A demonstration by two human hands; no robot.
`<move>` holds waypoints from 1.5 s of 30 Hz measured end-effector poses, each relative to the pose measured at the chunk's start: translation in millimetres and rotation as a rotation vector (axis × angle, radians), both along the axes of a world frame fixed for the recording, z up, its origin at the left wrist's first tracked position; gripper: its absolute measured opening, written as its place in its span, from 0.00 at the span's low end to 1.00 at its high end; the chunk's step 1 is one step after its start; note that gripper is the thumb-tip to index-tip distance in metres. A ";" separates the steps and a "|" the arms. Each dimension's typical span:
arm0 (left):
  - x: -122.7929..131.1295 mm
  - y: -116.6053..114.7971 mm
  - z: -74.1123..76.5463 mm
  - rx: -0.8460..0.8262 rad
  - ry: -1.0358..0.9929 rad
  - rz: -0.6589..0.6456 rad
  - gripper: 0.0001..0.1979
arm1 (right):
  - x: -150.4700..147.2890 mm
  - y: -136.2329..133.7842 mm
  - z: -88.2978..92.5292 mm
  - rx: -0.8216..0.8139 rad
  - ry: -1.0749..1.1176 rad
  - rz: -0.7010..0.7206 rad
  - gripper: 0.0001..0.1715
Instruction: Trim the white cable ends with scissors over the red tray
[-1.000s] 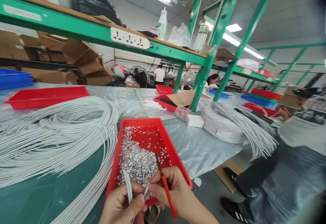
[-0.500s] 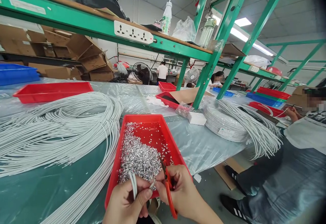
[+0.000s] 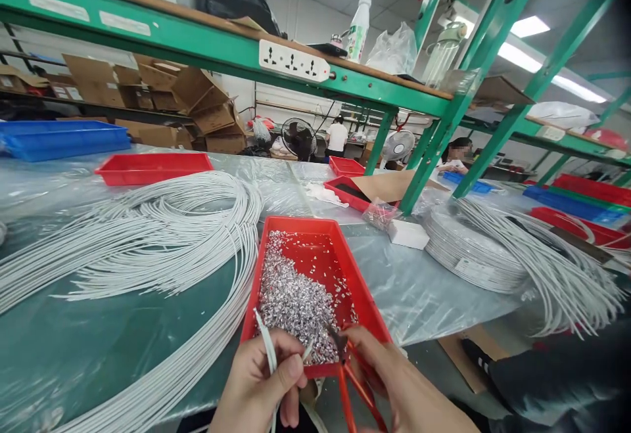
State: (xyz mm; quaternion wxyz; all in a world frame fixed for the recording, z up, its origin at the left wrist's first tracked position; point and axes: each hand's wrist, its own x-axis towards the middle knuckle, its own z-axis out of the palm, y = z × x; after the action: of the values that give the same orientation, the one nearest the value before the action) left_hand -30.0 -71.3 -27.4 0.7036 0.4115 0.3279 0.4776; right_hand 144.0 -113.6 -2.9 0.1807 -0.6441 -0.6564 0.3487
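Observation:
My left hand (image 3: 261,387) pinches a folded white cable (image 3: 269,352) at the near edge of a red tray (image 3: 367,301). The tray holds a heap of small silver metal terminals (image 3: 296,301). My right hand (image 3: 394,387) grips red-handled pliers (image 3: 352,387), whose dark jaws point up at the heap, just right of the cable's end. Both hands sit close together over the tray's front rim.
A large coil of white cables (image 3: 148,242) lies left on the green table. Another bundle of cables (image 3: 497,249) lies right. Red trays (image 3: 152,167), a blue tray (image 3: 64,138) and a white box (image 3: 408,234) stand behind. A green shelf post (image 3: 434,111) rises mid-table. People sit farther back.
The view has swung left, so the person at the right has left the frame. My right hand lowered and opened the pliers' handles; the left hand still holds the cable.

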 end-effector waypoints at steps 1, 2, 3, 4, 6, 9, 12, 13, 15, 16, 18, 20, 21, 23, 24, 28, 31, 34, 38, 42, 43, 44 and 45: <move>0.3 -0.3 0.1 0.004 0.007 0.011 0.26 | -1.9 -3.3 5.2 -0.069 -0.100 -0.012 0.44; 0.4 -0.5 0.2 0.009 0.018 0.016 0.25 | -3.7 -5.9 10.2 -0.126 -0.151 -0.013 0.45; 0.4 -0.7 0.4 0.016 0.029 0.018 0.25 | -5.2 -7.8 14.3 -0.159 -0.179 0.010 0.43; 0.3 -0.8 0.7 0.022 0.038 0.018 0.25 | -6.2 -9.1 17.4 -0.158 -0.200 0.014 0.42; -0.1 -0.7 0.8 0.031 0.049 0.012 0.24 | -6.2 -10.2 19.9 -0.137 -0.202 0.037 0.39; -0.7 0.0 -0.5 0.046 0.074 0.008 0.24 | -3.3 -10.0 17.8 -0.095 -0.178 0.078 0.38; -1.0 0.6 -2.9 0.065 0.095 -0.002 0.25 | -0.8 -8.5 15.0 -0.078 -0.200 0.132 0.35; -1.1 0.8 -3.5 0.067 0.097 -0.008 0.25 | -0.3 -7.9 14.4 -0.078 -0.206 0.146 0.34; -1.3 0.8 -4.0 0.072 0.093 -0.017 0.24 | 0.3 -7.1 13.2 -0.081 -0.206 0.140 0.34; -1.4 0.7 -3.8 0.074 0.090 -0.022 0.24 | 0.6 -7.1 12.5 -0.082 -0.198 0.139 0.35; -1.7 0.5 -2.9 0.067 0.079 -0.026 0.24 | 1.5 -8.1 10.5 -0.075 -0.161 0.129 0.36; -1.9 0.2 -1.8 0.054 0.067 -0.027 0.24 | 2.9 -9.9 8.2 -0.078 -0.138 0.106 0.37; -1.9 0.1 -1.5 0.051 0.066 -0.026 0.24 | 3.7 -10.9 7.2 -0.082 -0.135 0.082 0.37; -2.0 0.0 -1.4 0.052 0.065 -0.024 0.24 | 5.0 -12.1 6.3 -0.091 -0.146 0.043 0.37; -2.0 0.0 -1.6 0.052 0.067 -0.026 0.24 | 5.2 -12.3 6.5 -0.092 -0.149 0.045 0.37; -2.8 0.3 -2.9 0.042 0.077 -0.043 0.25 | 3.9 -10.6 10.6 -0.080 -0.147 0.095 0.34; -3.5 0.9 -3.2 0.028 0.068 -0.077 0.24 | 3.2 -9.2 12.4 -0.081 -0.154 0.097 0.32; -3.7 1.8 -4.4 0.005 0.036 -0.124 0.23 | 4.2 -9.6 10.6 -0.067 -0.172 0.100 0.28; -3.8 3.2 -7.7 -0.003 0.014 -0.157 0.23 | 4.3 -10.3 9.5 -0.044 -0.193 0.100 0.21; -4.7 3.1 -8.4 0.003 0.039 -0.167 0.23 | 3.9 -10.6 9.4 -0.039 -0.190 0.103 0.22; -4.8 3.0 -8.1 0.005 0.044 -0.167 0.23 | 4.4 -11.1 8.4 -0.035 -0.189 0.105 0.23; -4.9 3.0 -7.7 0.008 0.048 -0.164 0.23 | 5.1 -11.7 6.9 -0.030 -0.186 0.105 0.23; -4.8 3.0 -7.4 0.012 0.052 -0.161 0.23 | 6.0 -12.4 4.9 -0.027 -0.183 0.102 0.24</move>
State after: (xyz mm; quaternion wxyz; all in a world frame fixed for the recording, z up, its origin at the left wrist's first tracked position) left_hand -34.8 -68.3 -34.8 0.7285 0.4529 0.3089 0.4108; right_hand 150.0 -126.0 2.0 0.0932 -0.6413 -0.6975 0.3059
